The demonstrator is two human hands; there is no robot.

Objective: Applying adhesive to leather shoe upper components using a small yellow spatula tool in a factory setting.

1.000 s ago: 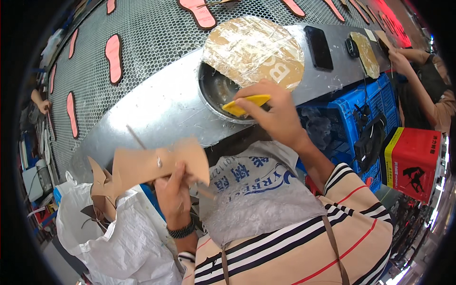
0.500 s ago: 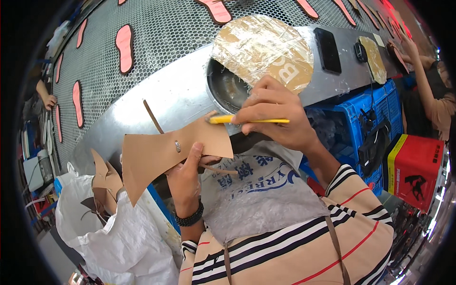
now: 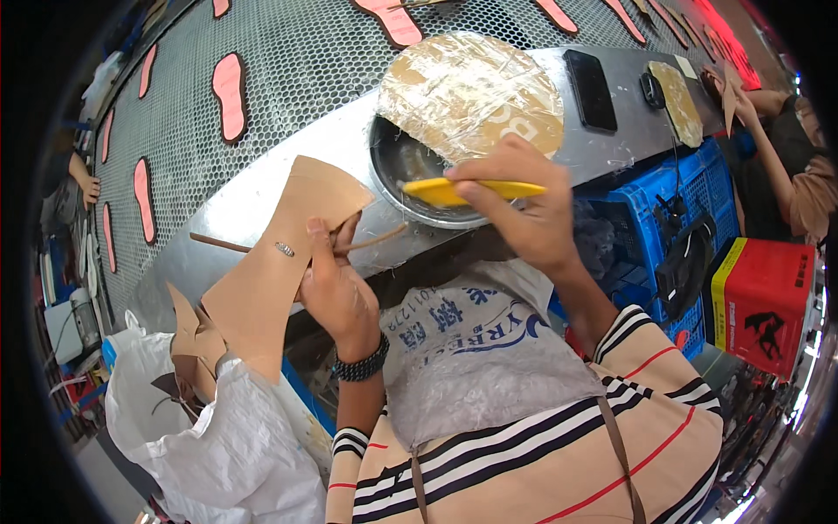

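Observation:
My left hand point(image 3: 342, 304) grips a tan leather shoe upper point(image 3: 271, 262) between thumb and fingers, left of centre. The piece has a small sparkling buckle point(image 3: 284, 250) at its narrow middle, and thin brown straps point(image 3: 218, 243) stick out from it. In my right hand point(image 3: 534, 214) is a yellow-handled brush point(image 3: 441, 191), held nearly level over a dark round bowl point(image 3: 388, 155); its bristle end points left. A round piece of cardboard under clear film point(image 3: 467, 92) covers part of the bowl. The bowl's contents are hard to make out.
Pink insoles point(image 3: 230, 96) lie on the mesh conveyor point(image 3: 297, 79) beyond the metal ledge. A phone point(image 3: 591, 90) rests on the ledge. Blue crates point(image 3: 646, 227) and a red box point(image 3: 764, 306) stand at right. A white sack point(image 3: 236, 445) holds tan pieces. Co-workers' hands show on both sides.
My left hand has turned the shoe upper more upright and shifted it left, away from the brush. My right hand has lifted the brush off the leather and over the bowl.

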